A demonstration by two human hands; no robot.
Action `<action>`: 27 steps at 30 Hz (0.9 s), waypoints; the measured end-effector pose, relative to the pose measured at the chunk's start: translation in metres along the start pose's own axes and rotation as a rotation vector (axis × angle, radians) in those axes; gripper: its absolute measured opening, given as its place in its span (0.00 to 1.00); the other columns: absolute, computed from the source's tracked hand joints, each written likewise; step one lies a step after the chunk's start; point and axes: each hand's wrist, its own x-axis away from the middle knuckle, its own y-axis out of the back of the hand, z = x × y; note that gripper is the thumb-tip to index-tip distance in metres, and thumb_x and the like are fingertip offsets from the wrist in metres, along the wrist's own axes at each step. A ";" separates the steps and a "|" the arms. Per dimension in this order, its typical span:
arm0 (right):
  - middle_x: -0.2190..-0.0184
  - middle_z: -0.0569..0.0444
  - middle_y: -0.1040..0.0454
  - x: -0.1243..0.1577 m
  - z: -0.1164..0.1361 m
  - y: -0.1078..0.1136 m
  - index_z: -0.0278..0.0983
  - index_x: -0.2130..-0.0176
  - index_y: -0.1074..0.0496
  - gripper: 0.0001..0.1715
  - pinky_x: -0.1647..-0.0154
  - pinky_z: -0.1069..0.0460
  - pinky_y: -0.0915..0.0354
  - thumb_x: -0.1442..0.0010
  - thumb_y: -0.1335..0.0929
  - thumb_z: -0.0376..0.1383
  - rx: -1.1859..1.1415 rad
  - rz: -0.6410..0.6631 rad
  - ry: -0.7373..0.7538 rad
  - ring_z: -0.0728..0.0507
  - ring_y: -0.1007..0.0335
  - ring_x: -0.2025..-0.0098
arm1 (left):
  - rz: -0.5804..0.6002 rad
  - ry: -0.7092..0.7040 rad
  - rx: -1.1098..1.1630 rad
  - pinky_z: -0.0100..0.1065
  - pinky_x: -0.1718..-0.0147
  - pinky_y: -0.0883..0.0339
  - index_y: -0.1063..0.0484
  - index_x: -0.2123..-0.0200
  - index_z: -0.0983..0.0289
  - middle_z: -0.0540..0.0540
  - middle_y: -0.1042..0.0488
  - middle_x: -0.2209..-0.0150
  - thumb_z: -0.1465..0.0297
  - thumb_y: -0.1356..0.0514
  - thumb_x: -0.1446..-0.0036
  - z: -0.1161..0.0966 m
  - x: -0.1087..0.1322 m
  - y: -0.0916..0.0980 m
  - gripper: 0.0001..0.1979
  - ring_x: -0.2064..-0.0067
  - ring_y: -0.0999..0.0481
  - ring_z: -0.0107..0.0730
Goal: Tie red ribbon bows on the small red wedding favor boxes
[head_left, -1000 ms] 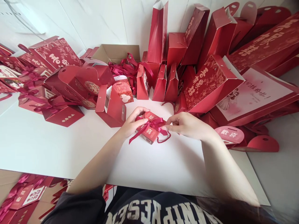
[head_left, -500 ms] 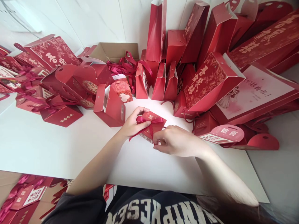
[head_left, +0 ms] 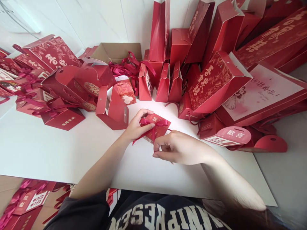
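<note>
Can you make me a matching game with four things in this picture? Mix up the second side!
1. small gift box
2. cardboard carton by the wall
3. shirt
4. tabletop

A. dark with pale letters
B. white
C. held by the left hand
D. brown, with ribbons in it

Right pairs: 1-C, 2-D, 3-A, 4-B

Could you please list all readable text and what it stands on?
"歡喜": pink flap, right.
"囍": white panels, right and lower left.
"吾家有囍": floral boxes, right.
"吾家": floral box, left.
"们结婚啦!": pale panel, right.
"安居乐业": dark red box, left.
"PRESE": shirt, upside down.
Too small or blurred: print on the held box, other small lettering.
</note>
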 end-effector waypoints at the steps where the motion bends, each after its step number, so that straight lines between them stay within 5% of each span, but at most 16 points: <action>1: 0.82 0.61 0.30 0.001 0.000 0.002 0.37 0.67 0.27 0.11 0.74 0.56 0.43 0.36 0.35 0.38 -0.053 0.045 -0.029 0.51 0.35 0.80 | 0.001 0.003 -0.001 0.41 0.40 0.40 0.34 0.52 0.60 0.58 0.33 0.45 0.64 0.36 0.46 0.000 0.000 0.000 0.19 0.40 0.34 0.40; 8: 0.84 0.57 0.28 0.008 -0.005 0.009 0.37 0.81 0.35 0.25 0.76 0.53 0.43 0.38 0.34 0.46 0.051 0.290 -0.277 0.49 0.35 0.83 | -0.007 0.005 -0.066 0.41 0.40 0.40 0.35 0.51 0.60 0.58 0.34 0.42 0.63 0.37 0.44 -0.003 0.002 -0.001 0.19 0.40 0.34 0.41; 13: 0.83 0.54 0.28 0.013 -0.013 0.022 0.37 0.81 0.34 0.29 0.76 0.51 0.47 0.35 0.38 0.49 0.221 0.042 -0.429 0.47 0.34 0.80 | 0.018 -0.001 -0.219 0.44 0.38 0.42 0.39 0.44 0.57 0.58 0.38 0.39 0.58 0.31 0.51 -0.015 0.010 0.001 0.34 0.36 0.39 0.46; 18: 0.78 0.53 0.25 0.022 -0.021 0.037 0.38 0.77 0.29 0.28 0.75 0.50 0.48 0.34 0.40 0.50 0.344 -0.104 -0.446 0.45 0.33 0.76 | 0.164 -0.062 -0.348 0.51 0.35 0.48 0.56 0.32 0.52 0.60 0.56 0.30 0.56 0.27 0.59 -0.025 0.014 0.015 0.57 0.30 0.55 0.56; 21: 0.77 0.54 0.25 0.025 -0.022 0.040 0.39 0.75 0.27 0.26 0.75 0.50 0.47 0.34 0.40 0.50 0.334 -0.115 -0.431 0.45 0.33 0.75 | 0.114 -0.080 -0.345 0.53 0.37 0.47 0.55 0.33 0.53 0.61 0.53 0.30 0.56 0.33 0.50 -0.026 0.014 0.021 0.47 0.30 0.52 0.56; 23: 0.77 0.54 0.25 0.024 -0.022 0.040 0.39 0.74 0.27 0.25 0.74 0.50 0.47 0.34 0.40 0.49 0.355 -0.141 -0.413 0.44 0.33 0.75 | -0.028 -0.062 -0.417 0.49 0.41 0.40 0.45 0.37 0.55 0.60 0.43 0.35 0.56 0.35 0.47 -0.029 0.015 0.022 0.37 0.35 0.40 0.52; 25: 0.76 0.54 0.26 0.023 -0.023 0.039 0.39 0.73 0.29 0.25 0.72 0.51 0.47 0.33 0.41 0.48 0.398 -0.188 -0.396 0.44 0.33 0.74 | -0.190 0.001 -0.564 0.41 0.53 0.33 0.33 0.50 0.58 0.57 0.30 0.47 0.55 0.35 0.48 -0.036 0.019 0.023 0.25 0.49 0.28 0.44; 27: 0.75 0.53 0.26 0.021 -0.025 0.039 0.39 0.73 0.30 0.25 0.71 0.51 0.47 0.33 0.41 0.48 0.440 -0.232 -0.391 0.44 0.33 0.73 | -0.275 0.107 -0.719 0.35 0.68 0.35 0.28 0.66 0.60 0.53 0.26 0.64 0.52 0.36 0.48 -0.047 0.025 0.023 0.17 0.65 0.26 0.36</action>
